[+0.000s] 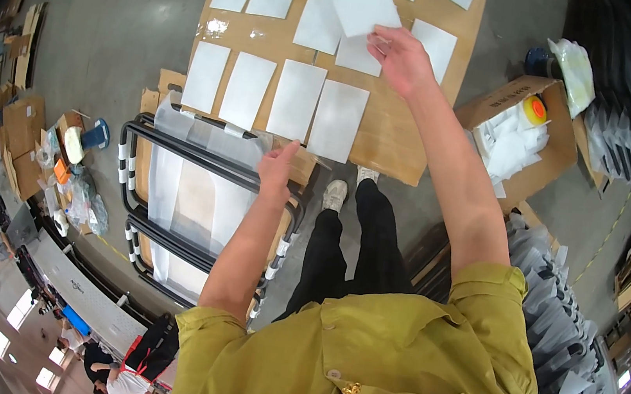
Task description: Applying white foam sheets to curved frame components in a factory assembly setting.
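My right hand [402, 59] reaches over the cardboard-covered surface [389, 139]. Its thumb and fingers pinch the lower corner of a thin white sheet [359, 1], raised over other sheets. More rectangular white sheets lie apart in rows, among them one near sheet [338, 121] and another sheet [296, 98] beside it. My left hand [277, 169] hovers by the near edge, above stacked black tubular frames [203, 153]. Its thumb stands away from the partly hidden fingers, and no object shows in it.
An open cardboard box [548, 166] at right holds crumpled white material and an orange-and-yellow roll [534, 110]. Wrapped black parts [554, 305] stand in rows at the right. Cartons [23, 130] and plastic-wrapped items [86, 204] sit on the left. Other people are at the far left.
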The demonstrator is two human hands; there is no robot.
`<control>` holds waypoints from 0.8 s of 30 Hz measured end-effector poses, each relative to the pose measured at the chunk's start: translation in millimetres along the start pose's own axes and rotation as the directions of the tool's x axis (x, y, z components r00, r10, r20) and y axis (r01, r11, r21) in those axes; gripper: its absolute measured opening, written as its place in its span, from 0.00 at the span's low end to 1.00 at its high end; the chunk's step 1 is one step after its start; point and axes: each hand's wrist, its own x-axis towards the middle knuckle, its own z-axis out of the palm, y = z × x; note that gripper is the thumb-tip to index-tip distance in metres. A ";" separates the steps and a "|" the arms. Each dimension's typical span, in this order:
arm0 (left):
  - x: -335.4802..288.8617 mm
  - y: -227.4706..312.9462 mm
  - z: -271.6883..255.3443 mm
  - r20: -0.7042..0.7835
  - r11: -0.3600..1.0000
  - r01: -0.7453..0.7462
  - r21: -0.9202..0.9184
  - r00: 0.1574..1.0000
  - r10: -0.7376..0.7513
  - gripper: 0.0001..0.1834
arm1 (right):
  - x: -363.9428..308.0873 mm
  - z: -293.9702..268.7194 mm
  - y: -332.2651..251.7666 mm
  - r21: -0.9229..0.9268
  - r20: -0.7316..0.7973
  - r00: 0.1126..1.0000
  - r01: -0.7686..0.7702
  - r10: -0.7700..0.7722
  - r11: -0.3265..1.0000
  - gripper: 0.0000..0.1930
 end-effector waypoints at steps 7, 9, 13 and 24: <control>-9.8 7.4 30.2 0.193 0.945 0.299 -0.132 0.943 -0.271 0.23 | 27.7 6.9 13.9 -0.196 -0.108 0.993 -0.060 0.040 0.979 0.08; -2.1 -3.5 30.4 0.234 0.939 0.315 -0.135 0.931 -0.279 0.18 | 28.0 8.4 13.7 -0.182 -0.110 0.992 -0.076 0.057 0.980 0.08; -13.3 -15.4 21.9 0.253 0.924 0.362 -0.125 0.912 -0.323 0.08 | 29.7 6.2 13.9 -0.172 -0.105 0.992 -0.092 0.074 0.981 0.11; -113.2 -43.4 -88.4 0.563 0.910 0.174 -0.375 0.823 0.075 0.18 | -80.6 -9.6 -9.2 0.008 0.082 0.992 0.097 -0.098 0.995 0.12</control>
